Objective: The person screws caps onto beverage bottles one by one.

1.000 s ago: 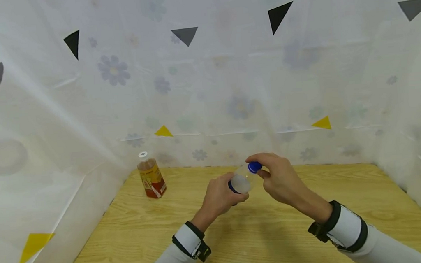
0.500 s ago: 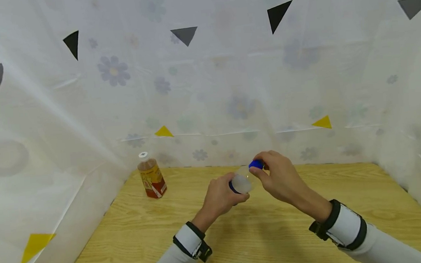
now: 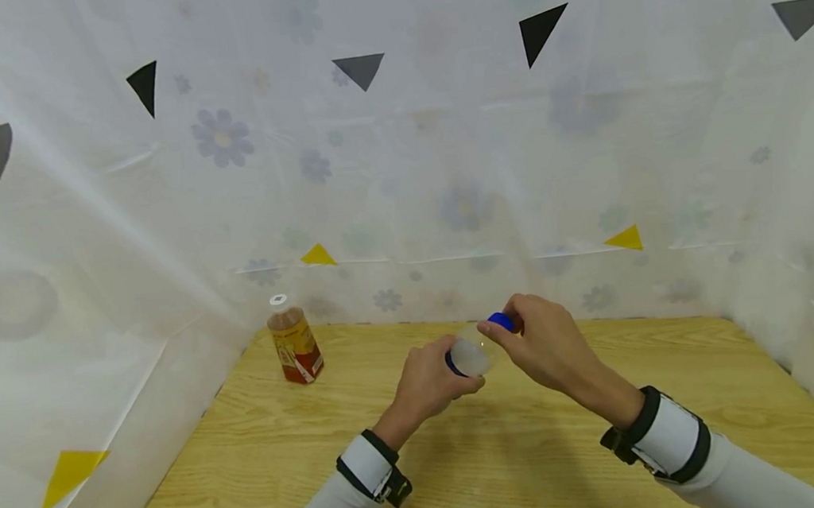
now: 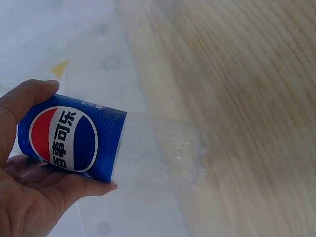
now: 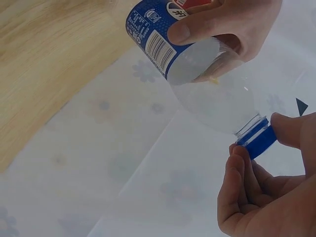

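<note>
A clear plastic Pepsi bottle (image 3: 470,357) with a blue label (image 4: 104,140) is held tilted above the table. My left hand (image 3: 424,382) grips it around the label, thumb on one side and fingers on the other. Its base (image 4: 190,153) points down toward the table in the left wrist view. At the other end, my right hand (image 3: 549,345) pinches the blue cap (image 5: 260,143) between thumb and fingertips. The cap sits at the bottle's neck (image 5: 248,125); how tightly it is screwed on cannot be told. No liquid shows inside.
An upright bottle (image 3: 295,346) of reddish-brown drink with a white cap stands at the back left of the wooden table (image 3: 251,465). Pale flowered sheeting (image 3: 400,167) with dark and yellow triangles encloses the back and sides.
My right thumb and fingers have shifted around the blue cap, the thumb moving across its front to the left side. My left hand and the Pepsi bottle stay almost in place.
</note>
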`<state>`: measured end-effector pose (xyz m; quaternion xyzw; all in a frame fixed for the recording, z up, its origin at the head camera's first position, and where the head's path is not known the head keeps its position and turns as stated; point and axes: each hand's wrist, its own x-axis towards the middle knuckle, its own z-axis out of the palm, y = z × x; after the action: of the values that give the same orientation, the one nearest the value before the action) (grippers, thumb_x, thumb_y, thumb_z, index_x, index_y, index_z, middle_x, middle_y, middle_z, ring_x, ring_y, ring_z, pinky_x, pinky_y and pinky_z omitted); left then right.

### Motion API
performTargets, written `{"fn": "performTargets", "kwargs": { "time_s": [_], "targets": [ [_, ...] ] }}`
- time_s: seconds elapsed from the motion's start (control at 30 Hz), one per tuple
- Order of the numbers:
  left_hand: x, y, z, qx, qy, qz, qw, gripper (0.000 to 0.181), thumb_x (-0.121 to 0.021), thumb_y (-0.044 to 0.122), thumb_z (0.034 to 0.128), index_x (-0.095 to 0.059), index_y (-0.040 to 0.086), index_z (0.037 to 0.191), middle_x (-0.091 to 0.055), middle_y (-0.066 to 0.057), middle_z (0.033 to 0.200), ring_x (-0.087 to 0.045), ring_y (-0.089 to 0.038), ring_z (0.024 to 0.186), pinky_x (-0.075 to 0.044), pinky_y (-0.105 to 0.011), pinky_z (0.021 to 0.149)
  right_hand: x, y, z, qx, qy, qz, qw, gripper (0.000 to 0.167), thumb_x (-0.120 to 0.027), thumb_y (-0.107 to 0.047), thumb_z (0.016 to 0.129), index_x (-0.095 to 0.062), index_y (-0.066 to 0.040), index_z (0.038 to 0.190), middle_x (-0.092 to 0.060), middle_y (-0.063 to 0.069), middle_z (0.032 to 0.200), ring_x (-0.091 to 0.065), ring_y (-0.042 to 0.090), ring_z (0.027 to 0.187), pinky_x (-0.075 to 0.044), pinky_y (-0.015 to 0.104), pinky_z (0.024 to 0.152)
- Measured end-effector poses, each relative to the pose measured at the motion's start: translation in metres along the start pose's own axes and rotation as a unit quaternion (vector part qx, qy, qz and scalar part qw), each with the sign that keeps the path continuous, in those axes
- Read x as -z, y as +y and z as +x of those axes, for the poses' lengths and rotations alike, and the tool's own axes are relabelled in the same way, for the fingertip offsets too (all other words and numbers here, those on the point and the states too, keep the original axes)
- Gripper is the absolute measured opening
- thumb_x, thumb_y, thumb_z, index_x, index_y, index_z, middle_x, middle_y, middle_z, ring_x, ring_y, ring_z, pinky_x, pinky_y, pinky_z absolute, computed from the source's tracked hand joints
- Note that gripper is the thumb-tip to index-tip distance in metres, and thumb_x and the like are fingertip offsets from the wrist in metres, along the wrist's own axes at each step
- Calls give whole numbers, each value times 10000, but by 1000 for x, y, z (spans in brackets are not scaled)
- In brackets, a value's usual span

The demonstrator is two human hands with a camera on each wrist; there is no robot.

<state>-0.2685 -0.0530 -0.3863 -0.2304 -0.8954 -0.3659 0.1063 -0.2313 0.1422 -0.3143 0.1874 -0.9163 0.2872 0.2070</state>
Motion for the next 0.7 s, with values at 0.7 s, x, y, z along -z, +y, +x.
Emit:
{"fn": "performTargets", "kwargs": {
  "time_s": [0.7],
  "targets": [
    [0,0,-1,42,14,10,10000,520,-866,319,792,-687,67,1210,-750,-103,1013,-723,-227,870,-570,-287,667,3,-4,1,-287,-251,-67,9993,713,-687,-549,919,-543,-28,1383,-675,170,1154,-649,333,1047,-558,471,797]
  ]
}}
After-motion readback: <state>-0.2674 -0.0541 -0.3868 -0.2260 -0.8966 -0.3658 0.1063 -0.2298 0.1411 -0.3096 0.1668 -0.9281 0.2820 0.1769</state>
